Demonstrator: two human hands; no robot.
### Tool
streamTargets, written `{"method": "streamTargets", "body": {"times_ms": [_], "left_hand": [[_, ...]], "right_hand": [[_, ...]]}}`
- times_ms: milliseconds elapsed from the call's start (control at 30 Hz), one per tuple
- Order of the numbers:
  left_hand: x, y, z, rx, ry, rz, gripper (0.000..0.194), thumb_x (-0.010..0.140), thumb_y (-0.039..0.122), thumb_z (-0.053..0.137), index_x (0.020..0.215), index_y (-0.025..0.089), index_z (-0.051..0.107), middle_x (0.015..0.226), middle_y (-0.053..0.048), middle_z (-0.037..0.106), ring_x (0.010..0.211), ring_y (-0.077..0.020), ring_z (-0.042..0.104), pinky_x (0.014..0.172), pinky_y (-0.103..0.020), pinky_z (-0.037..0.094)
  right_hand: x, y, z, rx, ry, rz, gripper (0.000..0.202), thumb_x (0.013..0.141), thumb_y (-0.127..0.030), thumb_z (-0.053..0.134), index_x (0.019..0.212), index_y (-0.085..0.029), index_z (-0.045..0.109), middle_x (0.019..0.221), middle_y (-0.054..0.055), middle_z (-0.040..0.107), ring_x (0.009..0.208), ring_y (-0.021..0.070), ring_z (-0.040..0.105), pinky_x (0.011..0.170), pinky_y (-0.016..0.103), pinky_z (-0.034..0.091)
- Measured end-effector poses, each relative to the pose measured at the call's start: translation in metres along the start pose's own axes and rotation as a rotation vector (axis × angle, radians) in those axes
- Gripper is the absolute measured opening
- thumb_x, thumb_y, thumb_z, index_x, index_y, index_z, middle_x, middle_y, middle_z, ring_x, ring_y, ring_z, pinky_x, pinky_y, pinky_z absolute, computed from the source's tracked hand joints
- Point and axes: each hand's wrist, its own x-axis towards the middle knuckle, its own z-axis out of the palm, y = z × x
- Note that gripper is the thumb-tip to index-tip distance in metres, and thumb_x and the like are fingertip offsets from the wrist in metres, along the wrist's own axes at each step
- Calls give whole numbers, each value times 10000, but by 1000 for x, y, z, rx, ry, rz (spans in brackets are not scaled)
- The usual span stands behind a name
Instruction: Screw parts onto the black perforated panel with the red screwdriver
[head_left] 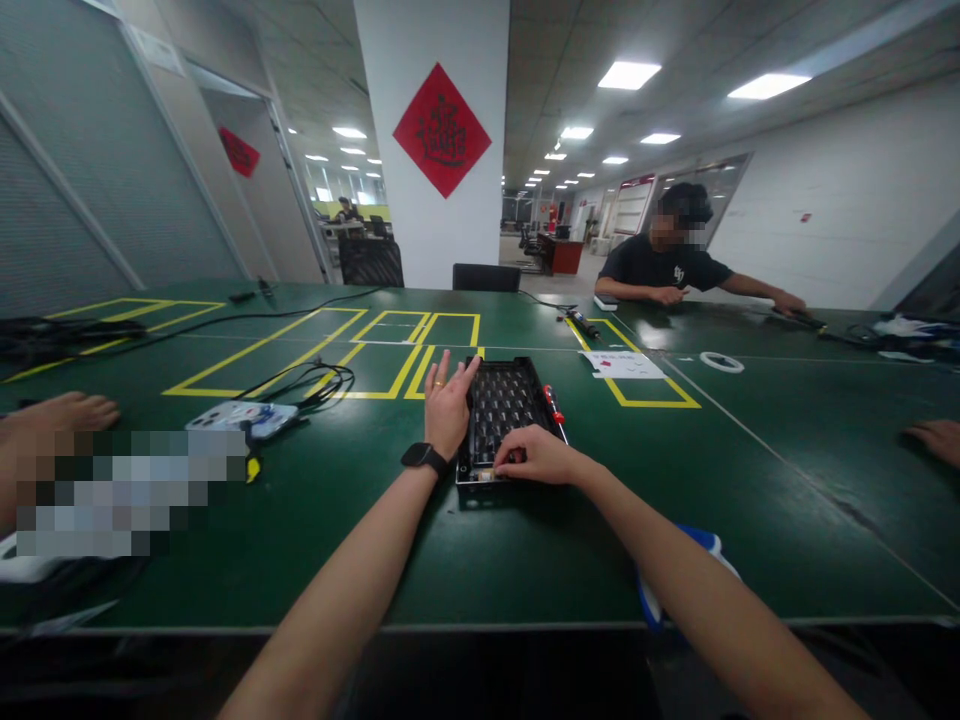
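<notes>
A black case [506, 395] with rows of small metal pieces, which look like screwdriver bits, lies on the green table in front of me. My left hand [448, 405] rests along the case's left edge, fingers stretched out and apart. At the case's near end, my right hand [540, 456] has its fingertips pinched together over a narrow compartment. Small pale and brass-coloured pieces [487, 476] show beside those fingertips. Whatever the pinch holds is too small to name. A red-handled screwdriver [553, 403] leans along the right side of the case.
Black cables [330, 380] and a pale phone-like object [241, 418] lie on the left, near another person's hand [75, 410]. A white sheet [624, 365], a white ring [721, 362] and a blue-and-white item [701, 540] are rightward. A person [675, 250] sits across the table [757, 500].
</notes>
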Motion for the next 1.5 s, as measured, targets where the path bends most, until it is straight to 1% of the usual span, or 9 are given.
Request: {"method": "streamTargets", "body": {"times_ms": [200, 300, 467, 700, 900, 1167, 1300, 1400, 1500], "left_hand": [[2, 6, -4, 21, 68, -96, 718, 728, -24, 363, 1357, 311, 276, 1487, -11, -27, 1356, -265, -21, 1059, -508, 178], [2, 13, -6, 51, 96, -190, 723, 721, 25, 444, 1351, 339, 276, 1479, 5, -109, 1340, -337, -73, 1015, -588, 181], [1, 16, -6, 132, 58, -243, 561, 727, 150, 538, 1257, 302, 437, 1440, -70, 146, 1315, -357, 91, 975, -563, 262], [2, 11, -6, 267, -136, -163, 201, 810, 189, 414, 904, 156, 589, 928, -137, 558, 963, -264, 504, 821, -400, 388], [1, 9, 1, 362, -353, -152, 338, 867, 229, 297, 783, 152, 615, 716, -125, 633, 719, -237, 609, 645, -322, 408], [2, 9, 0, 312, -404, -179, 318, 868, 216, 303, 882, 161, 615, 765, -123, 641, 746, -257, 623, 632, -344, 453], [2, 15, -8, 209, -206, -243, 377, 852, 272, 364, 1202, 180, 468, 1162, -168, 529, 968, -275, 565, 719, -387, 481], [2, 18, -13, 200, -40, -256, 695, 746, 350, 554, 1360, 232, 251, 1428, -161, 206, 1276, -379, 232, 879, -529, 390], [2, 19, -14, 226, 2, -295, 870, 661, 405, 639, 1384, 256, 179, 1468, -148, 34, 1304, -443, -30, 891, -667, 265]], "right_hand": [[0, -1, -1, -8, 7, -15, 208, 746, -314, 607, 850, -152, 685, 788, 38, 642, 662, 98, 530, 610, 202, 395], [-1, -1, -1, -9, 14, -7, 215, 747, -319, 605, 858, -152, 685, 792, 39, 642, 665, 99, 531, 613, 205, 398], [-1, 1, -1, 3, 12, 5, 227, 742, -323, 610, 866, -149, 688, 787, 43, 644, 658, 100, 530, 617, 208, 404], [-1, -2, -2, -5, 3, 8, 217, 748, -317, 603, 861, -151, 684, 795, 41, 646, 676, 106, 539, 626, 215, 410], [-1, -4, -3, -8, 5, 8, 212, 749, -316, 600, 861, -156, 684, 805, 37, 646, 687, 106, 540, 632, 215, 408], [0, -5, -3, -6, 10, 15, 203, 748, -302, 602, 857, -153, 686, 788, 35, 647, 688, 103, 539, 630, 210, 403], [0, -5, -3, -9, 9, 13, 213, 747, -307, 604, 860, -147, 688, 787, 41, 648, 671, 101, 538, 623, 210, 404], [0, -3, -2, -10, 12, 11, 222, 741, -314, 610, 864, -146, 687, 787, 44, 646, 665, 103, 538, 621, 211, 408], [0, -1, -1, -12, 15, 8, 227, 741, -324, 610, 862, -147, 687, 787, 45, 645, 665, 103, 539, 620, 211, 410]]}}
